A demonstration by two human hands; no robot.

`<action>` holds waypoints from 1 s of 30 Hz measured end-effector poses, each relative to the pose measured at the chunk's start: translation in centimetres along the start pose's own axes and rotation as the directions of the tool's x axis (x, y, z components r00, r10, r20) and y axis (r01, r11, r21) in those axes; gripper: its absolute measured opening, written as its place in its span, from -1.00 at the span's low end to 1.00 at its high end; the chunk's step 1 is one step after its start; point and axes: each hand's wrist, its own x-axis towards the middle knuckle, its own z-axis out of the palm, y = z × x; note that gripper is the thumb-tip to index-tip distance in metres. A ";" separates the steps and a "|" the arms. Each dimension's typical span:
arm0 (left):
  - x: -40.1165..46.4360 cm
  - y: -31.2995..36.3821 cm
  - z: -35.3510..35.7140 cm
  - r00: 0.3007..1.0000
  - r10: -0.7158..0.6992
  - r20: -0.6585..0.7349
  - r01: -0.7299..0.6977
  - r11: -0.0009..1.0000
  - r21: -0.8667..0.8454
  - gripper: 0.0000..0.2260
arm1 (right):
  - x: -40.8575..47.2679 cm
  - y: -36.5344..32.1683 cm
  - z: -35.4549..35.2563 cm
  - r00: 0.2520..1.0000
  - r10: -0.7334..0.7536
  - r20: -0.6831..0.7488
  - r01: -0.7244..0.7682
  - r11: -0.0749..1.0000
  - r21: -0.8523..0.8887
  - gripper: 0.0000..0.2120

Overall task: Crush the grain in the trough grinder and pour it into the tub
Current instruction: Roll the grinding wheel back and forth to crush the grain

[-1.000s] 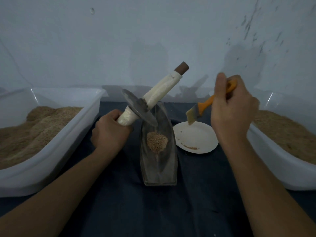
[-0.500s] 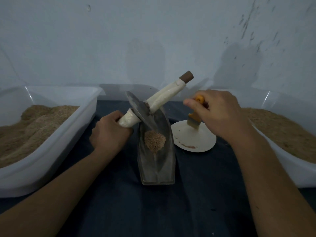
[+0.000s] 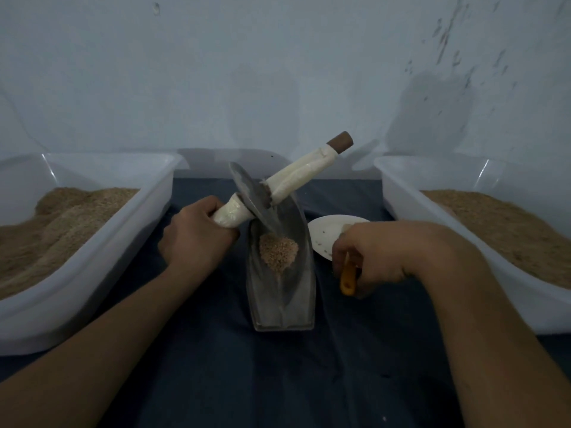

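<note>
A grey metal trough grinder (image 3: 295,301) stands on the dark cloth in the middle, with a small heap of brown grain (image 3: 278,251) in its hollow. My left hand (image 3: 194,239) grips the white-wrapped axle of the grinding wheel (image 3: 251,196), which is tilted, its disc edge over the trough's far end. My right hand (image 3: 374,257) holds an orange-handled brush (image 3: 347,279) low beside the trough, handle end pointing towards me; its bristles are hidden behind the hand.
A white tub (image 3: 102,251) of grain stands at the left and another white tub (image 3: 438,223) of grain at the right. A small white plate (image 3: 327,234) with a few grains lies just right of the trough. A pale wall closes the back.
My right hand has brought the brush down from head height to the cloth beside the plate. The left hand and the tilted wheel have stayed nearly still.
</note>
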 end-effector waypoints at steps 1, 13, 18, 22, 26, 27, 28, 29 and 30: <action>-0.1 0.0 0.0 1.000 0.012 -0.007 -0.011 1.000 0.012 -0.83 | 0.1 -0.1 0.1 1.000 0.008 0.016 -0.008 1.000 -0.003 -0.64; -0.2 0.8 -0.9 0.970 0.222 -0.103 -0.204 0.966 0.156 -0.90 | 0.0 -1.6 -1.3 0.375 -0.170 -0.911 0.424 0.906 0.005 -0.90; -0.2 1.1 -1.1 0.949 0.300 -0.100 -0.273 0.936 0.223 -0.89 | 2.2 -1.7 -0.2 0.523 -0.255 -0.813 0.184 0.965 -0.185 -0.38; -0.1 1.1 -1.3 0.871 0.487 -0.069 -0.447 0.843 0.301 -0.84 | 4.5 -1.3 1.2 0.640 -0.266 -0.721 0.151 0.963 -0.221 -0.72; 0.4 1.6 -1.6 0.775 0.632 0.006 -0.579 0.706 0.408 -0.80 | 6.4 -1.4 1.1 0.736 -0.118 -0.667 -0.019 0.981 -0.195 -0.76; 0.6 1.7 -1.6 0.771 0.637 0.021 -0.584 0.692 0.424 -0.80 | 6.8 -1.6 1.0 0.735 -0.108 -0.669 -0.048 0.976 -0.211 -0.80; 0.8 1.6 -1.6 0.778 0.626 0.044 -0.578 0.688 0.440 -0.81 | 7.2 -1.7 1.0 0.726 -0.108 -0.679 -0.067 0.972 -0.226 -0.81; 0.9 1.6 -1.5 0.794 0.604 0.076 -0.567 0.688 0.454 -0.82 | 7.4 -1.8 1.0 0.711 -0.118 -0.693 -0.076 0.967 -0.243 -0.81; 1.0 1.4 -1.5 0.811 0.574 0.113 -0.554 0.691 0.465 -0.85 | 7.5 -2.0 1.0 0.693 -0.134 -0.709 -0.085 0.961 -0.265 -0.80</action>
